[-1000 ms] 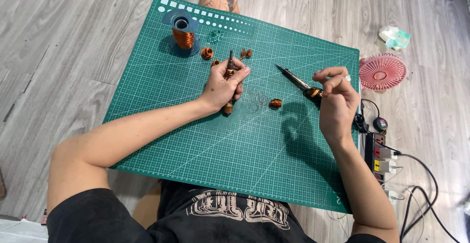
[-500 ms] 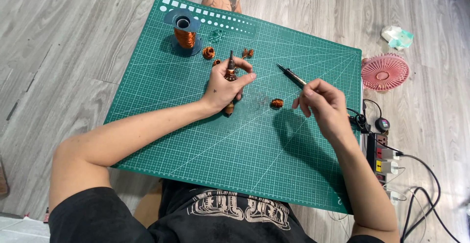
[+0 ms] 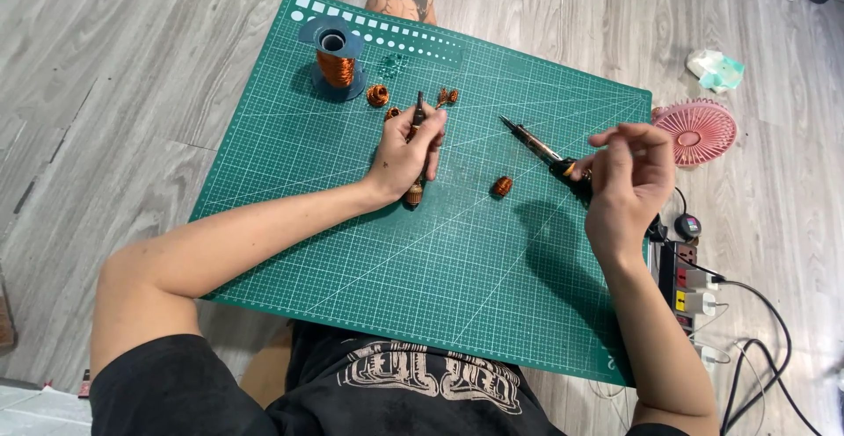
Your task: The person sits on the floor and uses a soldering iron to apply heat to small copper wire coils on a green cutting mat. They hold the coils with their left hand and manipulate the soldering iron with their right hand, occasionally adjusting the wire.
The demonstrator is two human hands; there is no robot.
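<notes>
Pin the motor rotor (image 3: 416, 150) firmly under your closed left hand (image 3: 406, 156) near the mat's (image 3: 352, 251) far edge while your right hand (image 3: 626, 177), pinching the soldering iron (image 3: 543, 152), steadies its tip.

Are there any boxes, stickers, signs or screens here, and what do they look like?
No boxes or screens in view.
Green cutting mat: under both hands, printed with white grid lines and a row of white squares along its far edge.
Black power strip: on the floor by the right forearm, with small coloured label patches.
</notes>
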